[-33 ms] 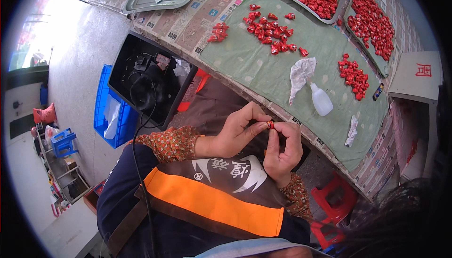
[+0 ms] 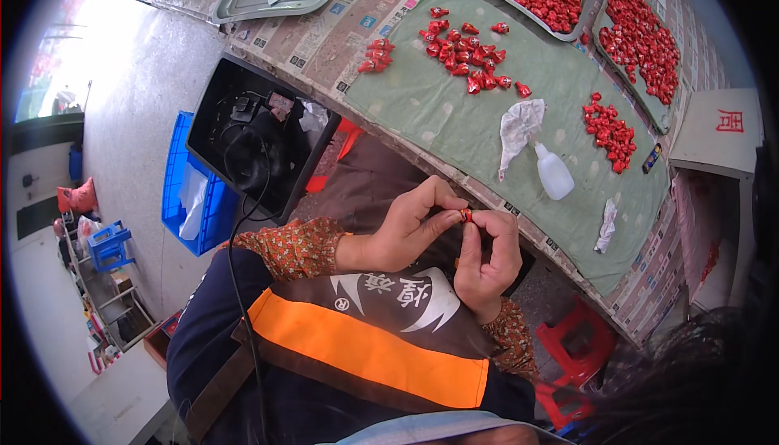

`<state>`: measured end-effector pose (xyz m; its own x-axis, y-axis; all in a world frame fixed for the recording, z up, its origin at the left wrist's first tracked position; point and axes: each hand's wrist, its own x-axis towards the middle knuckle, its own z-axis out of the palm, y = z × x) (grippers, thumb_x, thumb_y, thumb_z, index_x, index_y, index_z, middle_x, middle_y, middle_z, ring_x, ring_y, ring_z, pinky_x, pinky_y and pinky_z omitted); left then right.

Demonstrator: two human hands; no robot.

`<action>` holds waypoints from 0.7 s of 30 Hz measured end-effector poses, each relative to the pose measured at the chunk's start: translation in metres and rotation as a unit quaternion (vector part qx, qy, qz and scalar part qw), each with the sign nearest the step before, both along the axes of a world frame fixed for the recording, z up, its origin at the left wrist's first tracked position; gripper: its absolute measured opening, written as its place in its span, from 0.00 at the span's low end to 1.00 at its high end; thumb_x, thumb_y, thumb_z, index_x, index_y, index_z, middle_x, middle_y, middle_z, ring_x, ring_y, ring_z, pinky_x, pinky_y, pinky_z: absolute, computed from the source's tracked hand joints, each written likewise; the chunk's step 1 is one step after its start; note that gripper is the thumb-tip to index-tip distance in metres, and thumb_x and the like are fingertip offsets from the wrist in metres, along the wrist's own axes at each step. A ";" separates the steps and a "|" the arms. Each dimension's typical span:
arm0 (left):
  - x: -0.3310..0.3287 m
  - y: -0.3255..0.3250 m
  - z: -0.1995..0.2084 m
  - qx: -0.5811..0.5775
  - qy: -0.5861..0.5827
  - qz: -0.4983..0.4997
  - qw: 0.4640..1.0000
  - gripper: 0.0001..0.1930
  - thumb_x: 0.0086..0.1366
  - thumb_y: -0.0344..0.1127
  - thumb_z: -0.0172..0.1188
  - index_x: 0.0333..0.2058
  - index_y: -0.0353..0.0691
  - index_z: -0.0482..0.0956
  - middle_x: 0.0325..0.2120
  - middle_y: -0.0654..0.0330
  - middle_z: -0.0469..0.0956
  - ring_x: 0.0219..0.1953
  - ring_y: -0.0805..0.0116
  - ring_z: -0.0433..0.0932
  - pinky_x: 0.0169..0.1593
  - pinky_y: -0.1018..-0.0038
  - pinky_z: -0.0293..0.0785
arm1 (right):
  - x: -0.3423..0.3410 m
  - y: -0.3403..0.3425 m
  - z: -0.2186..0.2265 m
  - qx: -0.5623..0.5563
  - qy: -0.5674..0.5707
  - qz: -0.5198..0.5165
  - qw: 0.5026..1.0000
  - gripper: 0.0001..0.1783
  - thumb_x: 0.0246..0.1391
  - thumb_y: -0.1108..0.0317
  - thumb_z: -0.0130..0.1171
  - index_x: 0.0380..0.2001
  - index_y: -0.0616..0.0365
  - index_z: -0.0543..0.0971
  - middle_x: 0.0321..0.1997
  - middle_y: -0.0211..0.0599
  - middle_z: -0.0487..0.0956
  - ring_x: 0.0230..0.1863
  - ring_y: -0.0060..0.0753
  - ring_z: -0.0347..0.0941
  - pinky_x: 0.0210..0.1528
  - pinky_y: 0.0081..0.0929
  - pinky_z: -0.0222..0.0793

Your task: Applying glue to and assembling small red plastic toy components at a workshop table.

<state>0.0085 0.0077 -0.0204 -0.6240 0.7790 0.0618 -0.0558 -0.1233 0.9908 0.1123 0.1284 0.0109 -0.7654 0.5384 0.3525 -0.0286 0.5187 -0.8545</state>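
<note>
Just off the table's near edge, my left hand (image 2: 412, 224) and my right hand (image 2: 488, 260) meet at the fingertips. Both pinch one small red glossy piece (image 2: 466, 215), mostly covered by the fingers; its exact kind is too small to make out. On the green cloth (image 2: 406, 96) beyond lie a loose cluster of similar red pieces (image 2: 464, 55), a little group (image 2: 376, 56) to its left, and a heap of smaller red pieces (image 2: 610, 133) at the right. A white squeeze bottle (image 2: 555, 172) and a crumpled white tissue (image 2: 519, 130) rest nearest my hands.
Two trays of red pieces stand at the back, one tray (image 2: 560, 35) in the middle, another tray (image 2: 667, 120) to the right. A metal tray (image 2: 235, 13) sits far left. Below the table's edge are a black bin (image 2: 213, 112), a blue crate (image 2: 174, 193) and a red stool (image 2: 578, 339).
</note>
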 end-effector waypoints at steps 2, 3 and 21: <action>0.000 0.000 -0.001 -0.002 0.011 0.001 1.000 0.05 0.72 0.25 0.58 0.44 0.32 0.73 0.36 0.60 0.76 0.39 0.76 0.75 0.44 0.77 0.73 | 0.000 -0.001 -0.001 0.006 0.001 0.000 1.000 0.06 0.59 0.81 0.58 0.40 0.65 0.76 0.37 0.42 0.78 0.36 0.38 0.75 0.42 0.30 0.71; 0.001 0.000 -0.001 -0.004 0.018 0.004 1.000 0.05 0.71 0.25 0.58 0.44 0.33 0.73 0.36 0.59 0.76 0.39 0.74 0.75 0.44 0.77 0.73 | -0.001 -0.001 -0.001 0.012 0.001 -0.001 1.000 0.07 0.58 0.82 0.59 0.40 0.65 0.76 0.37 0.42 0.78 0.36 0.40 0.74 0.41 0.31 0.71; 0.003 0.000 -0.003 -0.014 0.039 0.012 0.999 0.07 0.70 0.25 0.59 0.44 0.33 0.73 0.36 0.57 0.74 0.37 0.68 0.75 0.43 0.75 0.72 | 0.000 -0.003 -0.004 0.031 -0.001 -0.006 0.999 0.08 0.57 0.82 0.57 0.41 0.65 0.76 0.37 0.42 0.77 0.36 0.42 0.73 0.40 0.33 0.69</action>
